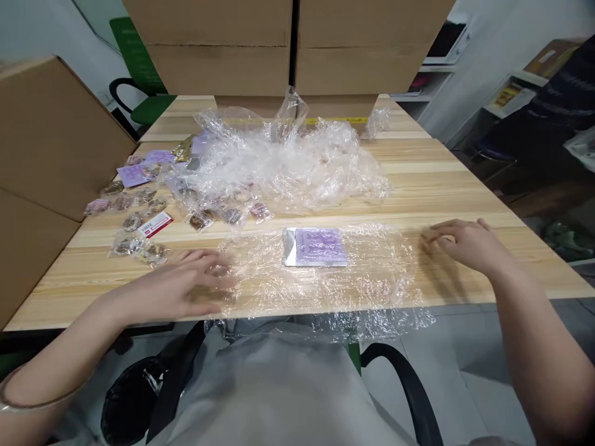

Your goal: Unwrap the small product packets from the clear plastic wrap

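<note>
Cardboard boxes (209, 52) stand at the far side of a pale wooden desk (432, 179), well beyond the lilac-and-silver packet (320, 248) that I take as my landmark. The packet lies flat amid a spread sheet of clear plastic film (374, 269), whose near edge droops over the desk's rim. Just beyond the packet sprawls a heap of crumpled clear plastic (283, 164); farther to its left lie small wrapped pieces (132, 221) and a red-and-white label (156, 224).

Both hands look empty from where I stand. Left of the packet, the left hand (198, 279) is open, fingers loosely spread at the film's edge; blur keeps me from telling whether it touches. Right of the packet, the right hand (467, 241) has its fingers half curled, just beside the film.

I judge the step to be spreading the film around the packet. From here, the next move seems to call for a light pinch on its thin edges.
</note>
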`<state>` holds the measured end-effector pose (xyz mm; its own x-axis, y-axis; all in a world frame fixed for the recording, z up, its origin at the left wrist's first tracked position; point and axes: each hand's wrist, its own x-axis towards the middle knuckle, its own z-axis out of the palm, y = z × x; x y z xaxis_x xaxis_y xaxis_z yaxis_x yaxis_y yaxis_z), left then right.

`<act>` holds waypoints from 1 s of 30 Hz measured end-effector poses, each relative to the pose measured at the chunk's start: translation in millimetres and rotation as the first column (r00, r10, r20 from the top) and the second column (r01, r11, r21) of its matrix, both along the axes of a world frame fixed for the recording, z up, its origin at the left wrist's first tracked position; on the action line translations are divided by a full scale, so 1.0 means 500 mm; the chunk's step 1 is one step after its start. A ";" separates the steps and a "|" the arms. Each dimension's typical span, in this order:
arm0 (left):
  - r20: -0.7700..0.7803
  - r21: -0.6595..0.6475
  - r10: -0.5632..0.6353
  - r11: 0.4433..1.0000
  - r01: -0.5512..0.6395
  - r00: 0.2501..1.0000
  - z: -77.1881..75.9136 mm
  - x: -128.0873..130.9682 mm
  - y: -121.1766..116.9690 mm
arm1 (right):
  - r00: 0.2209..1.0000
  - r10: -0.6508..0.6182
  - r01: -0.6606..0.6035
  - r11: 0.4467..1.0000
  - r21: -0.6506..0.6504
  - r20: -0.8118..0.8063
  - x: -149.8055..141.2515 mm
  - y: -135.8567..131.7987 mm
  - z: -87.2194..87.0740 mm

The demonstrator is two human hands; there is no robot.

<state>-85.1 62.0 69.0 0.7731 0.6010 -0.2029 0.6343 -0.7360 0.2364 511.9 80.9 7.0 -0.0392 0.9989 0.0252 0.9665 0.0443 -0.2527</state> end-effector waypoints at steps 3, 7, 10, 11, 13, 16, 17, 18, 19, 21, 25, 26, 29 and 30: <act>0.121 -0.102 0.017 0.995 -0.004 0.992 0.033 0.057 0.017 | 0.979 0.121 -0.116 0.993 0.038 -0.167 -0.098 0.014 0.059; 0.102 -0.082 0.105 0.992 -0.097 0.989 0.008 0.174 0.105 | 0.910 0.328 -0.388 0.890 -0.241 -0.254 -0.252 0.061 0.074; -0.115 -0.097 0.109 0.988 -0.120 0.987 -0.035 0.231 0.165 | 0.927 0.361 -0.369 0.831 -0.417 -0.102 -0.301 0.103 0.046; -0.166 -0.109 0.114 0.985 -0.133 0.980 -0.046 0.238 0.179 | 0.940 0.339 -0.318 0.831 -0.457 -0.038 -0.302 0.115 0.037; -0.234 -0.153 0.121 0.975 -0.159 0.965 -0.058 0.238 0.199 | 0.955 0.295 -0.234 0.813 -0.533 0.031 -0.290 0.135 0.026; -0.278 -0.217 0.113 0.960 -0.177 0.954 -0.058 0.214 0.217 | 0.951 0.306 -0.266 0.736 -0.623 -0.044 -0.263 0.150 0.027; -0.274 -0.219 0.111 0.960 -0.174 0.955 -0.055 0.204 0.222 | 0.946 0.316 -0.294 0.726 -0.622 -0.078 -0.256 0.152 0.029; -0.260 -0.211 0.112 0.963 -0.169 0.959 -0.053 0.194 0.225 | 0.942 0.320 -0.315 0.728 -0.609 -0.105 -0.249 0.151 0.031; -0.247 -0.197 0.119 0.965 -0.170 0.962 -0.050 0.184 0.228 | 0.940 0.318 -0.326 0.742 -0.586 -0.121 -0.243 0.150 0.032; -0.222 -0.164 0.143 0.970 -0.181 0.965 -0.045 0.164 0.230 | 0.942 0.313 -0.327 0.788 -0.522 -0.117 -0.232 0.143 0.030; -0.161 0.013 0.176 0.984 -0.176 0.971 -0.039 0.126 0.215 | 0.945 0.326 -0.308 0.899 -0.310 0.008 -0.209 0.115 0.022; -0.147 0.082 0.179 0.982 -0.169 0.973 -0.039 0.117 0.206 | 0.944 0.324 -0.300 0.921 -0.248 0.063 -0.205 0.104 0.021; -0.134 0.268 0.159 0.956 -0.118 0.978 -0.044 0.097 0.165 | 0.915 0.324 -0.319 0.946 -0.060 0.240 -0.199 0.061 0.018; -0.144 0.313 0.141 0.945 -0.090 0.980 -0.047 0.094 0.147 | 0.894 0.342 -0.352 0.936 -0.017 0.289 -0.199 0.045 0.017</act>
